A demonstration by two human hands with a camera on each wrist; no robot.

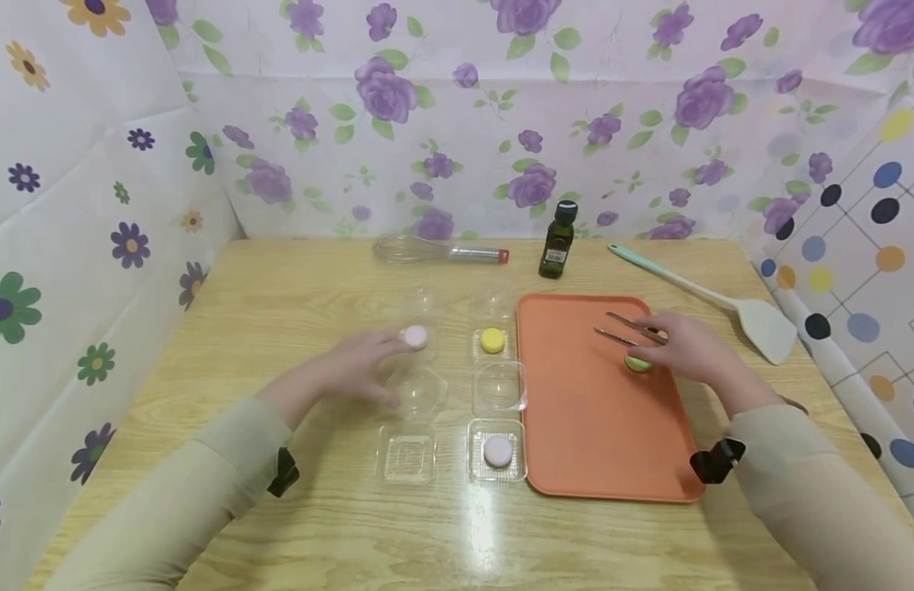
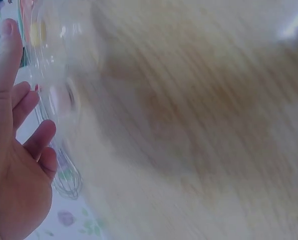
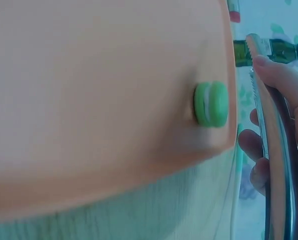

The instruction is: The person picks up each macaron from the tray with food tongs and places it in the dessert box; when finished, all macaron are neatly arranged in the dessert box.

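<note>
My right hand (image 1: pixel 689 349) grips a pair of metal tongs (image 3: pixel 277 165), whose two tips are spread apart over the orange tray (image 1: pixel 597 427). A green macaron (image 3: pixel 211 104) lies near the tray's far right corner, close below that hand. My left hand (image 1: pixel 353 365) hovers with its fingers loosely extended and nothing held. Its fingertips are right at a pale pink macaron (image 1: pixel 415 336) in a clear plastic box. In the left wrist view the thumb (image 2: pixel 5 55) points up and the fingers bend slightly.
Other clear boxes with raised lids hold a yellow macaron (image 1: pixel 493 340) and a lilac macaron (image 1: pixel 498 451). One box (image 1: pixel 407 456) shows its bare base. Along the back lie a whisk (image 1: pixel 442 250), a dark green bottle (image 1: pixel 557 242) and a white spatula (image 1: pixel 763 324). Patterned curtains enclose the table.
</note>
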